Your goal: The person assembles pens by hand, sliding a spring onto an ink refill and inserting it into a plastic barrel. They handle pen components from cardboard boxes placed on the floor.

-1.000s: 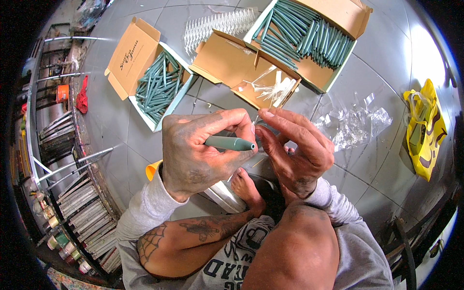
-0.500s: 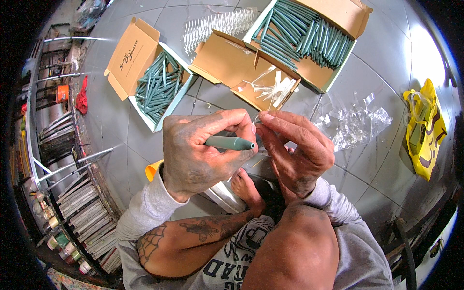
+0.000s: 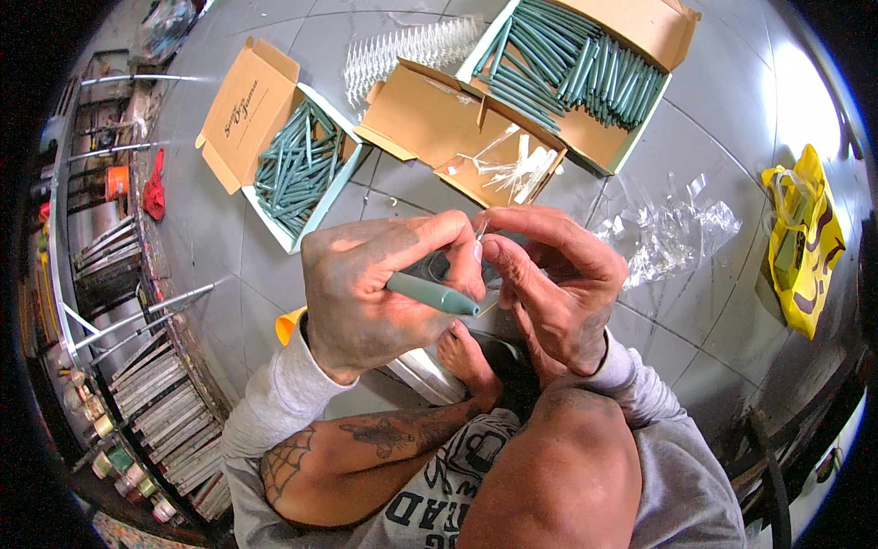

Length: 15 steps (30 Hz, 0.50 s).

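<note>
On the grey tiled floor (image 3: 722, 311), taken as a clock around the hands, the large carton (image 3: 658, 27) sits at one o'clock, its flap folded back so that its rows of green pen barrels (image 3: 608, 82) lie exposed and within reach. The smaller carton (image 3: 229, 151), at ten o'clock, has its lid laid outward too, leaving a looser pile of green barrels (image 3: 297, 165) uncovered. Between them, near twelve, a brown cardboard box (image 3: 416, 105) corrals thin clear strips (image 3: 521, 169), presumably to keep them from scattering. The yellow bag (image 3: 809, 242) and crumpled clear film (image 3: 681, 233) lie toward three, clear of both cartons. The left hand (image 3: 366, 274) curls firmly around one green pen barrel (image 3: 430, 293), hollow tip toward four o'clock; tucking it low in the fist seems to free thumb and forefinger for finer handling. The right hand (image 3: 567, 284) brings its thumb and forefinger nearly together beside a slender clear piece (image 3: 483, 225); whether they pinch it, I cannot tell.
</note>
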Motion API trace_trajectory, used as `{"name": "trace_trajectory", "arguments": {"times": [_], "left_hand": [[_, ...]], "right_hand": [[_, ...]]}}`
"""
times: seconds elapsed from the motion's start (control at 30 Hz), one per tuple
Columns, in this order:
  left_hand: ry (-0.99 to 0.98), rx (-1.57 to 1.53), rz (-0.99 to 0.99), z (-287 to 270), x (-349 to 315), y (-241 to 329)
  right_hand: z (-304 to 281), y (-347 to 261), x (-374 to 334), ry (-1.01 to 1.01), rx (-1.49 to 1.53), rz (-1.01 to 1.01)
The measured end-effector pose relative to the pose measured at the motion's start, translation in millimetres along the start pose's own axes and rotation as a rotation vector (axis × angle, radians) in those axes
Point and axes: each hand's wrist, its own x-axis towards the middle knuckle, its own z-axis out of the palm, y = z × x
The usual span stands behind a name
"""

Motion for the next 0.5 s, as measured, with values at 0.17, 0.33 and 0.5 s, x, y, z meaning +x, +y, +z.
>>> {"name": "trace_trajectory", "arguments": {"times": [0.17,0.33,0.5], "left_hand": [[0.056,0.061,0.043,3.1,0.7,3.1],[0.054,0.079,0.058,2.7,1.8,3.0],[0.085,0.039,0.059,5.3,0.3,0.5]], "right_hand": [[-4.0,-1.0,1.6,-0.06,-0.074,-0.11],[-4.3,10.1,4.7,-0.043,-0.107,-0.257],[1.0,0.5,-0.2,0.008,-0.019,-0.02]]}}
